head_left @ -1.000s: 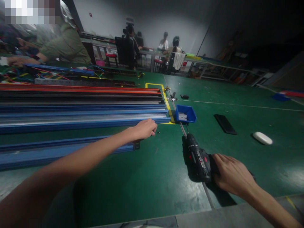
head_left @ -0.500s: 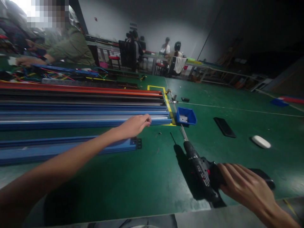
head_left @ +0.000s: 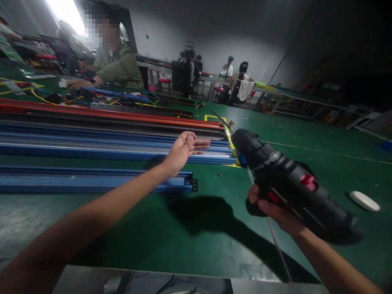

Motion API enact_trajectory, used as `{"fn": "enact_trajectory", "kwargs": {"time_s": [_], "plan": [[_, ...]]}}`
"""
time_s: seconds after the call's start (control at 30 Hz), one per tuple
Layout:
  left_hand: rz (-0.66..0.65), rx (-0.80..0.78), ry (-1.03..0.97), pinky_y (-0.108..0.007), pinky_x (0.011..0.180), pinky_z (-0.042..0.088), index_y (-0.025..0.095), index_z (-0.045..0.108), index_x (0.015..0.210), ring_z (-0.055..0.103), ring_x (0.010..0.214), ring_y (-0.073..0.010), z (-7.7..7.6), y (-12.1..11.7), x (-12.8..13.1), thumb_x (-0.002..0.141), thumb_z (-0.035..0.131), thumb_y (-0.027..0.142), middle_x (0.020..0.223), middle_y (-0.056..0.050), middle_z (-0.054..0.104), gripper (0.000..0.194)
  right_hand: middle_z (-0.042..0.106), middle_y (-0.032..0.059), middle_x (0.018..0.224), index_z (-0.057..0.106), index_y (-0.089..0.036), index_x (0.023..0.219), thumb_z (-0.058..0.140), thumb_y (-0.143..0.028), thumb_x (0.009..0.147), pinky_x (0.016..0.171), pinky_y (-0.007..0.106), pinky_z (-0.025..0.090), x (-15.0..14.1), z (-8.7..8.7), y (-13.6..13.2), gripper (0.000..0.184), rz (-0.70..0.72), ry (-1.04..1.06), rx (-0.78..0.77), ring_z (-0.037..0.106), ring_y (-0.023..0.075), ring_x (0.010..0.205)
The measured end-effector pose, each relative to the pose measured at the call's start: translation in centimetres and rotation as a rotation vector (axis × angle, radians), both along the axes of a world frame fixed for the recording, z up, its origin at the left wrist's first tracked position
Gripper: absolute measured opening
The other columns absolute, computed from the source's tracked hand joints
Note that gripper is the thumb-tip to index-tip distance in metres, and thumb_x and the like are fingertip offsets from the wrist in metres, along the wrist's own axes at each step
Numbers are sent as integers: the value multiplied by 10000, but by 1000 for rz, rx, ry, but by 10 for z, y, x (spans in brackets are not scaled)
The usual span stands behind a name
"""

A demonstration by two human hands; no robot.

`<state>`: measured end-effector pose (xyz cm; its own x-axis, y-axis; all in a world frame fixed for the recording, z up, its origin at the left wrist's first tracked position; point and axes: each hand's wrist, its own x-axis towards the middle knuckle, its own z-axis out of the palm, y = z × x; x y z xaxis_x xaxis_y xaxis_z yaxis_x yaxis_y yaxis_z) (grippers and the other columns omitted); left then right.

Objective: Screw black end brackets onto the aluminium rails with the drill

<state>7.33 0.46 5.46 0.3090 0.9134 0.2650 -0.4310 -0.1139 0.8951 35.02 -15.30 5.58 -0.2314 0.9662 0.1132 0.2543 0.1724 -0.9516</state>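
My right hand grips a black cordless drill by its handle, raised above the table. The drill has red buttons, and its thin bit points up and to the left. My left hand hovers over the blue metal profiles, thumb and forefinger pinched together and the other fingers stretched out; whatever sits in the pinch is too small to make out. Below that wrist lies a separate blue profile with a black end piece. The drill hides most of a blue bin.
Long blue profiles, black ones and orange ones lie side by side on the green table. A white oval object rests at right. Across the table a co-worker sits by coloured wires; other people sit farther back.
My right hand has lifted the drill from low over the table and turned it on its side. The left hand moved slightly up, with some fingers straightening. The view has shifted left.
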Motion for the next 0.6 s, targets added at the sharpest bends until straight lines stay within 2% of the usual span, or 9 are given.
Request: {"fn": "enact_trajectory", "kwargs": {"time_s": [0.03,0.07,0.13,0.27,0.33,0.43,0.53,0.6], "plan": [[-4,-66,-80,-394,836,570,210,426,953,754,921,-223,5,-2,-1,1038,469,314,1042,-109,769,140,641,36,774,686,-227,939,714,-477,825,708,363,510,-11,2,5,276,36,53,13,611,218,738],[-15,-121,-150,-420,847,580,206,428,937,758,901,-226,9,-5,-3,1039,461,285,1035,-110,771,133,641,42,754,696,-200,921,741,-470,794,678,354,506,-22,3,9,301,88,193,-19,613,214,711],[-34,-215,-253,-450,873,590,194,449,923,762,891,-226,15,-10,-8,1037,434,219,1007,-113,774,117,632,38,712,706,-157,903,746,-438,777,636,329,502,-42,2,14,310,186,470,-149,615,189,648],[-61,-353,-313,-422,873,601,172,490,897,764,916,-215,18,-21,-18,989,372,68,1036,-138,771,183,576,16,648,708,-92,881,694,-395,790,620,321,531,-59,-19,22,316,328,833,-467,593,149,554],[-90,-373,-313,-407,881,597,169,496,875,758,979,-223,17,-26,-20,944,369,13,1065,-143,769,213,551,6,636,702,-74,855,667,-420,811,596,307,536,-57,-36,29,350,383,930,-600,575,132,528],[-89,-399,-289,-452,936,572,174,505,863,755,1007,-253,11,-30,-19,943,398,39,1005,-148,779,189,530,-8,622,694,-67,858,635,-419,843,581,290,540,-46,-60,42,357,389,992,-713,553,116,509],[-74,-443,-262,-505,987,540,178,506,869,761,980,-259,2,-31,-14,949,419,56,956,-144,785,170,528,-9,610,684,-63,855,610,-444,870,563,286,536,-34,-75,52,389,409,973,-750,549,118,498],[-84,-456,-262,-511,1012,526,179,505,873,760,987,-252,-4,-30,-10,941,428,47,969,-140,786,167,559,3,634,683,-58,926,575,-440,893,558,299,538,-28,-79,55,399,428,937,-737,559,127,496]]}}
